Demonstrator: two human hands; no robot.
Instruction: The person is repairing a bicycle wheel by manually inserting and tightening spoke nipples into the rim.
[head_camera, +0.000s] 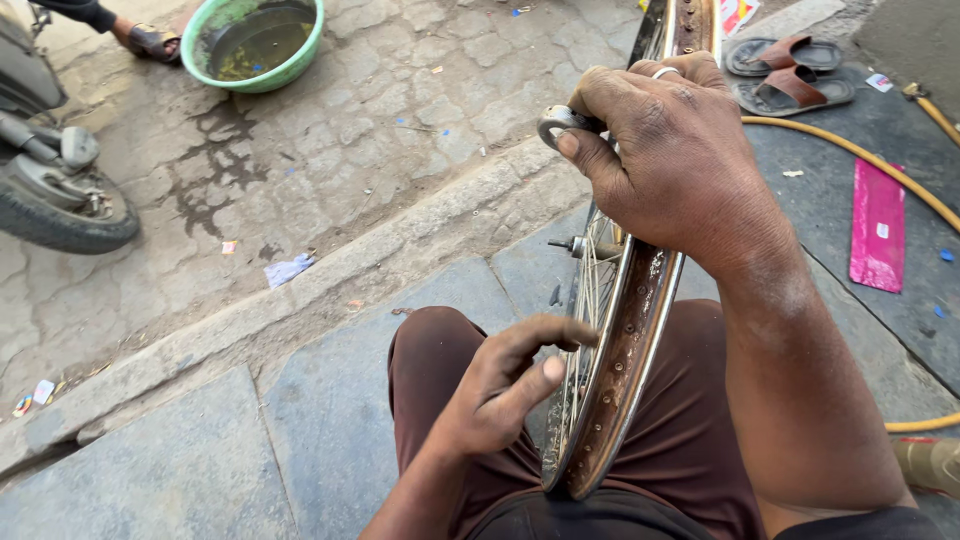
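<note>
Green basin (258, 45) sat far left on the paving. My left hand (500, 385), fingers loosely curled and empty, touched the spokes. Rusty wheel rim (625, 330) stood upright across my lap; right hand (670, 160) gripped a small metal tool (560, 122) against it.

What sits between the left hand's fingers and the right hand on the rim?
Head view: the wheel's thin spokes and axle hub lie between the left hand and the right hand gripping the rusty rim.
</note>
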